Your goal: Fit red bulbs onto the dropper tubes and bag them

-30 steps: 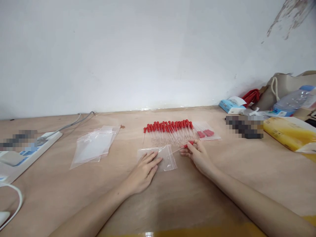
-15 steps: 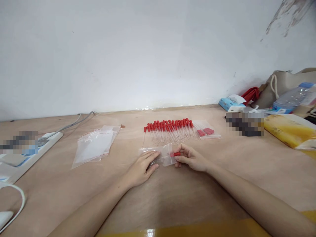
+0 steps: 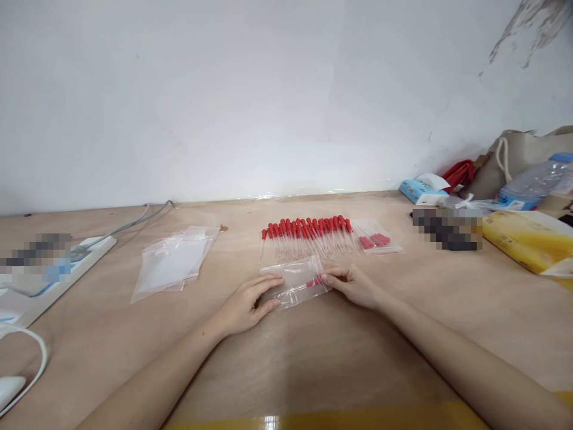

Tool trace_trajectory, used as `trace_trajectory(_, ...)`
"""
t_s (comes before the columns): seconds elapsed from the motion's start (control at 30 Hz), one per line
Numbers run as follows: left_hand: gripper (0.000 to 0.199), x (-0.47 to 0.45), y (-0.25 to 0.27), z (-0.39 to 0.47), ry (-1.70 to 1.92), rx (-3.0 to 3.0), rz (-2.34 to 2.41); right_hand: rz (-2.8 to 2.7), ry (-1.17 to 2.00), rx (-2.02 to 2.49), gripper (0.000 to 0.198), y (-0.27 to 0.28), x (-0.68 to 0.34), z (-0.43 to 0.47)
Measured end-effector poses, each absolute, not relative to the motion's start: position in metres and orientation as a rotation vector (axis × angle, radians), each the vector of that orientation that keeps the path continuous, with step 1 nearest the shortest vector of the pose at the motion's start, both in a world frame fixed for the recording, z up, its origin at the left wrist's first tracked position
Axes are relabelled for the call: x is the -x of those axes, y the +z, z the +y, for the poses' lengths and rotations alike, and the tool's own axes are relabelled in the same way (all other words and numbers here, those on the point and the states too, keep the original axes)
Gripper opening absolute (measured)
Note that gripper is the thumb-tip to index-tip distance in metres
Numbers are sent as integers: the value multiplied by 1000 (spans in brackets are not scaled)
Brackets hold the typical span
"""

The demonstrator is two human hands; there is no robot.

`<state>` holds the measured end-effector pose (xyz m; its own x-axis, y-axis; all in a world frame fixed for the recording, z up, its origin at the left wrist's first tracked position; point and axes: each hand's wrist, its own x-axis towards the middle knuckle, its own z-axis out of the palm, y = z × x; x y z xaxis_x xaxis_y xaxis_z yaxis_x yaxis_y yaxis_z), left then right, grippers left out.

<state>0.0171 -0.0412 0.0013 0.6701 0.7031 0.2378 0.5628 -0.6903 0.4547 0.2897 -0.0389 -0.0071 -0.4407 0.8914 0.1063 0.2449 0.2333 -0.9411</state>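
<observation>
A clear zip-lock bag (image 3: pixel 293 276) lies between my hands with a red-bulbed glass dropper (image 3: pixel 313 282) inside it. My left hand (image 3: pixel 248 303) holds the bag's left end, fingers on the upper side and thumb at the lower edge. At the right end, my right hand (image 3: pixel 351 285) pinches the bag near its opening, beside the red bulb. Just behind the bag, several more droppers (image 3: pixel 307 230) lie in a row, red bulbs away from me. To their right rests another zip-lock bag (image 3: pixel 387 246) with several red-bulbed droppers in it.
Flat zip-lock bags (image 3: pixel 172 263) are piled on the left. A power strip (image 3: pixel 96 251) with cables lies farther left. On the right are a blue tissue pack (image 3: pixel 423 191), a blurred dark object (image 3: pixel 445 230), a yellow pack (image 3: pixel 528 239) and a plastic bottle (image 3: pixel 535 182).
The dropper's red bulb, formerly sticking out between my right fingers, is now inside the bag. My right hand has shifted to the bag's edge, and my left hand has moved slightly left.
</observation>
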Motion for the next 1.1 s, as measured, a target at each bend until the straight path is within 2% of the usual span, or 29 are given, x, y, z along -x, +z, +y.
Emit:
trace_trajectory(0.1,36,-18,1,-41,565,-2548,991,-1993,1126,1024,39,-1,-292,-43)
trace_trajectory(0.27,32,-16,0,-40,484,-2566,974,-1816,1354,1122,41,-7,-302,-40)
trace_trajectory(0.33,32,-16,-1,-40,481,-2568,969,-1780,1312,1181,40,-8,-306,-34)
trace_trajectory(0.53,30,-17,1,-38,461,-2532,946,-1688,396,1631,14,7,-317,11)
trace_trajectory(0.63,30,-17,1,-38,471,-2530,938,-1625,186,1848,13,12,-317,41)
trace_trajectory(1.0,29,-19,-2,-37,505,-2546,926,-1451,260,2002,39,14,-293,76)
trace_trajectory(1.1,30,-18,-3,-37,518,-2557,921,-1402,304,1953,40,20,-295,75)
